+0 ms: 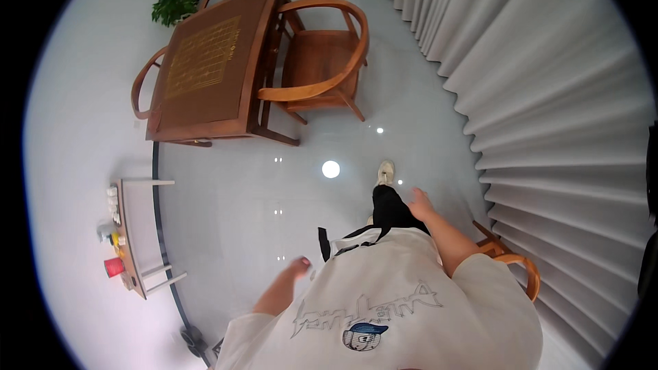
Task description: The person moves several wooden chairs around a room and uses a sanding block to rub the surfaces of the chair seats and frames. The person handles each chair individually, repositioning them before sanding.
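Note:
My left hand (299, 266) hangs low by my left side, beside the hem of my pale shirt (404, 267). It is small and blurred, and its fingers cannot be made out well. In front of my right hip is my right hand (419, 204), its thumb apart from the fingers and nothing seen in it. Neither hand touches any furniture. A black strap (323, 244) and some white material stick out at my waist, between the two hands. One light shoe (385, 173) shows ahead on the floor, below a black trouser leg (394, 209).
A brown wooden table (257, 62) with a golden grid on top stands ahead left, with a wooden armchair (319, 62) at its right. A green plant (174, 3) is behind it. Left, a narrow side table (130, 247) bears small items. Grey curtains (548, 116) line the right; another chair (524, 270) is close.

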Available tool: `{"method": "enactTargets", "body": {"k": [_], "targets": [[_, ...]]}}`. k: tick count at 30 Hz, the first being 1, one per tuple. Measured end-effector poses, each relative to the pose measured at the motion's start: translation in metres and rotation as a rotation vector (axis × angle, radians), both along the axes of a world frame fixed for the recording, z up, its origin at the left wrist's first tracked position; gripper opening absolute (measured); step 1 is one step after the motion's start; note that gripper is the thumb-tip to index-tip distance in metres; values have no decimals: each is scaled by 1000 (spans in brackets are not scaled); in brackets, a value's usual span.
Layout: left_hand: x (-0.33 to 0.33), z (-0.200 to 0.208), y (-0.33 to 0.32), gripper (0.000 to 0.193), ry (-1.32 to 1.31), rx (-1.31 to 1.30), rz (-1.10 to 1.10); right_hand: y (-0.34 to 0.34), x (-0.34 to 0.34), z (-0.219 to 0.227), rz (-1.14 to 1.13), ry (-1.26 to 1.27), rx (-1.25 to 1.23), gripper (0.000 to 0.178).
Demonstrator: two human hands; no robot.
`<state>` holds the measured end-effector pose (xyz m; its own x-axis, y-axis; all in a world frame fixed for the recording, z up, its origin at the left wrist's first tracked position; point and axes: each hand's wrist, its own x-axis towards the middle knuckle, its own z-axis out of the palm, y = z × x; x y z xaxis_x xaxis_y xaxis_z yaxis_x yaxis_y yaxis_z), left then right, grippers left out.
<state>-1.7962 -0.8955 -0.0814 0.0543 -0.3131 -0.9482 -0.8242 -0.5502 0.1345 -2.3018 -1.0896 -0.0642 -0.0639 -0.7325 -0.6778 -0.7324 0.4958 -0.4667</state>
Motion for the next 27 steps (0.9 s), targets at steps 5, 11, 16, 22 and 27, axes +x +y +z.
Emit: {"method": "enactTargets", "body": {"k": [5, 11, 16, 22, 27], "targets": [[-18, 27, 1, 27, -77, -219, 172, -43, -90, -91, 302, 141, 314, 39], [-2, 93, -192, 28, -120, -361, 76, -180, -73, -96, -75, -131, 314, 22], [16, 88, -358, 30, -126, -528, 27, -288, 59, 0, -615, -596, 289, 30], [-13, 85, -535, 55, 71, -849, -93, -305, 100, -3, -270, -676, 2, 28], [15, 79, -613, 62, -151, -572, -273, -251, 108, 17, -790, -477, 542, 30]]}}
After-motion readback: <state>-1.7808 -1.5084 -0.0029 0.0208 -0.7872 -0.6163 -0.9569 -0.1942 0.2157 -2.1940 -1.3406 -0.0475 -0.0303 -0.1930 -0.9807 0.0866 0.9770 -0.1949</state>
